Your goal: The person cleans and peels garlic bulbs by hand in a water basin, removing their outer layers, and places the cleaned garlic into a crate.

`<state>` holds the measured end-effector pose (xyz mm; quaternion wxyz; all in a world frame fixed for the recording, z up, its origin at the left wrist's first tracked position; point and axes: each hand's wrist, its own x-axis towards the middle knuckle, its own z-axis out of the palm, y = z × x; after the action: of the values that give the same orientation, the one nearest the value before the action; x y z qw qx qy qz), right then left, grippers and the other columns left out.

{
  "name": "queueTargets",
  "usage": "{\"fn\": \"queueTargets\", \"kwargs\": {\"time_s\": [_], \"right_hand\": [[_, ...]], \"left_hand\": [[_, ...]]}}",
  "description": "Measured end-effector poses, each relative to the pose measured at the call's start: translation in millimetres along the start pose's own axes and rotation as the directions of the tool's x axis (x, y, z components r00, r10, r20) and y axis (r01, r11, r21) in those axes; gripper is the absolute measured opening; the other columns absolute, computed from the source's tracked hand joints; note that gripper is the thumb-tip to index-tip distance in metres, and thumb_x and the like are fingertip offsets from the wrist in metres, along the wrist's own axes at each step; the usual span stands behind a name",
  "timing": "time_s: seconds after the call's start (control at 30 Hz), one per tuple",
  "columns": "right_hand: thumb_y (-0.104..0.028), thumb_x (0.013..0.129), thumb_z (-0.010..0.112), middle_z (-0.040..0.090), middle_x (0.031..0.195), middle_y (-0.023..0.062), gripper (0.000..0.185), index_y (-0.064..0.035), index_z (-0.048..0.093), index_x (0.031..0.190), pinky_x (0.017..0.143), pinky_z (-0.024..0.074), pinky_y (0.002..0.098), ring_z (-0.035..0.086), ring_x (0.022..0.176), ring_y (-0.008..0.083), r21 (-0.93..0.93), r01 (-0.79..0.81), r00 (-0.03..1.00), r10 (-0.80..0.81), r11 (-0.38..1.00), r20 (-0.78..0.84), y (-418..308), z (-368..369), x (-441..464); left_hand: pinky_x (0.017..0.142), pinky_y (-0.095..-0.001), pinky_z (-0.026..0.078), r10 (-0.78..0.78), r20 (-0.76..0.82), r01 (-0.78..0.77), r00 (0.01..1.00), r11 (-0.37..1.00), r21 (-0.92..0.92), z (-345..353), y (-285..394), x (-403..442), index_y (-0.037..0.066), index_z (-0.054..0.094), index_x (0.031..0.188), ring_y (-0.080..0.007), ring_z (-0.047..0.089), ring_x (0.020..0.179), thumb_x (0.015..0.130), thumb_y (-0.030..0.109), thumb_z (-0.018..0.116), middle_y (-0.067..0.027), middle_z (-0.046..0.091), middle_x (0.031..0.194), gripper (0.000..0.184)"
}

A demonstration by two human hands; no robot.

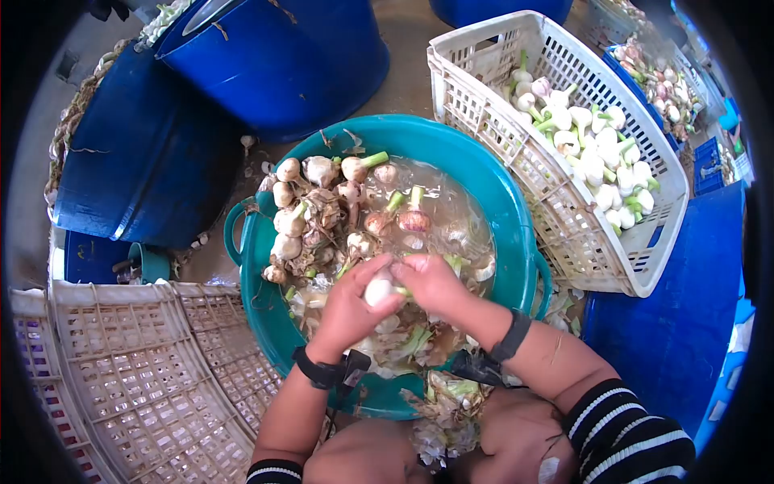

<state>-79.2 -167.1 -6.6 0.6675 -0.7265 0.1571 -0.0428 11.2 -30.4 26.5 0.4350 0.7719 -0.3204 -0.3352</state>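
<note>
Over the near half of a green tub [500, 185], my left hand [355, 300] is closed around a white peeled garlic bulb [376, 292]. My right hand [430, 280] meets it from the other side, its fingers pinched together at the bulb's top; whether they hold a bit of skin is hidden. A short green stem shows by the bulb. Murky water fills the tub, with unpeeled garlic bulbs [288, 220] heaped at its left. Two reddish bulbs [414, 219] float beyond my hands. Loose skins and green leaf scraps [415, 343] lie below my wrists.
A white crate [556, 189] with peeled garlic stands at the right, close to the tub. Blue barrels [282, 64] stand behind. At the lower left is another slatted crate [153, 371]. More garlic [665, 85] fills a container at the far right.
</note>
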Motion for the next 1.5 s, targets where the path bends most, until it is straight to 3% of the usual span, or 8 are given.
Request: {"fn": "queueTargets", "kwargs": {"time_s": [0.17, 0.4, 0.5, 0.63, 0.9, 1.1, 1.37, 1.5], "right_hand": [[-0.019, 0.09, 0.051, 0.062, 0.072, 0.0056, 0.02, -0.0024, 0.062, 0.088, 0.06, 0.0463, 0.0263, 0.057, 0.064, 0.0123, 0.485, -0.575, 0.811, 0.538, 0.659, 0.231, 4.9, -14.0, 16.6], [-0.02, 0.094, 0.043, 0.06, 0.095, 0.0062, 0.022, -0.0044, 0.052, 0.107, 0.064, 0.046, 0.0257, 0.056, 0.082, 0.011, 0.819, -0.236, 0.961, 0.249, 0.523, 0.119, -16.9, -9.3, 1.7], [-0.023, 0.093, 0.044, 0.059, 0.104, 0.0078, 0.029, -0.0064, 0.046, 0.117, 0.068, 0.0487, 0.0281, 0.058, 0.087, 0.0143, 0.896, -0.03, 0.946, 0.301, 0.443, -0.117, -18.6, -38.3, 10.0], [-0.035, 0.086, 0.05, 0.062, 0.067, 0.0094, 0.029, -0.0096, 0.063, 0.082, 0.054, 0.0461, 0.0376, 0.061, 0.06, 0.026, -0.607, -0.002, 0.982, 0.117, 0.795, 0.15, -29.9, -52.5, -2.3], [-0.031, 0.073, 0.057, 0.056, 0.058, 0.0152, 0.028, -0.0056, 0.061, 0.063, 0.053, 0.0437, 0.0397, 0.058, 0.058, 0.0329, -0.268, -0.062, 0.992, 0.09, 0.961, 0.094, -43.7, -1.5, 13.7], [-0.033, 0.075, 0.057, 0.058, 0.064, 0.0183, 0.032, -0.0026, 0.06, 0.064, 0.055, 0.0445, 0.0419, 0.058, 0.061, 0.0355, -0.72, 0.039, 0.996, 0.027, 0.693, 0.08, 15.8, -16.3, 1.7], [-0.038, 0.08, 0.056, 0.058, 0.104, 0.0199, 0.047, -0.0046, 0.051, 0.112, 0.081, 0.0434, 0.0429, 0.056, 0.094, 0.0356, -0.462, -0.039, 0.996, 0.07, 0.886, 0.051, 18.7, -14.8, 31.8], [-0.028, 0.064, 0.066, 0.043, 0.127, 0.0193, 0.062, -0.0143, 0.049, 0.122, 0.092, 0.0359, 0.0458, 0.043, 0.113, 0.0392, -0.714, 0.08, 0.968, -0.224, 0.696, -0.11, 90.6, -35.7, 100.5]], "left_hand": [[0.1, -0.0418, 0.033, 0.499, 0.048, -0.379, 0.865, 0.589, 0.714, -3.1, 14.4, -12.0, 0.008, 0.055, 0.115, -0.0307, 0.046, 0.118, 0.068, 0.005, 0.07, -0.0131, 0.047, 0.129, 0.05], [0.097, -0.0408, 0.037, 0.215, -0.289, -0.314, 0.933, 0.88, -0.358, 7.1, -18.6, -9.4, 0.008, 0.056, 0.102, -0.0292, 0.05, 0.113, 0.077, -0.004, 0.058, -0.0096, 0.055, 0.12, 0.027], [0.085, -0.0343, 0.049, -0.327, -0.344, -0.267, 0.88, 0.257, -0.929, -8.2, -4.8, -15.0, 0.008, 0.054, 0.096, -0.0209, 0.056, 0.102, 0.088, 0.005, 0.05, -0.0091, 0.056, 0.113, 0.009], [0.081, -0.0342, 0.05, -0.337, -0.442, -0.254, 0.831, 0.478, -0.841, -11.9, -18.8, -24.3, 0.009, 0.056, 0.094, -0.0213, 0.058, 0.092, 0.082, 0.006, 0.06, -0.007, 0.058, 0.105, 0.013], [0.072, -0.0346, 0.049, 0.727, -0.412, -0.427, 0.549, 0.668, 0.609, 1.2, -1.3, -27.0, 0.011, 0.057, 0.09, -0.0265, 0.057, 0.079, 0.065, 0.011, 0.077, -0.0082, 0.056, 0.08, 0.032], [0.054, -0.0231, 0.05, -0.455, -0.585, -0.239, 0.671, 0.613, -0.753, -11.6, 7.1, -26.7, 0.009, 0.05, 0.091, -0.0102, 0.059, 0.07, 0.088, 0.021, 0.055, -0.0017, 0.059, 0.081, 0.013], [0.069, -0.0283, 0.051, -0.378, -0.276, -0.083, 0.883, 0.454, -0.887, -11.3, 5.2, -12.1, 0.009, 0.048, 0.097, -0.013, 0.059, 0.084, 0.092, 0.03, 0.046, -0.0042, 0.059, 0.09, 0.022], [0.101, -0.0441, 0.033, 0.403, -0.131, -0.342, 0.906, 0.513, -0.788, -9.9, 99.2, -13.5, 0.01, 0.006, 0.14, -0.0367, 0.026, 0.129, 0.054, 0.077, 0.054, -0.0243, 0.014, 0.143, 0.12]]}}
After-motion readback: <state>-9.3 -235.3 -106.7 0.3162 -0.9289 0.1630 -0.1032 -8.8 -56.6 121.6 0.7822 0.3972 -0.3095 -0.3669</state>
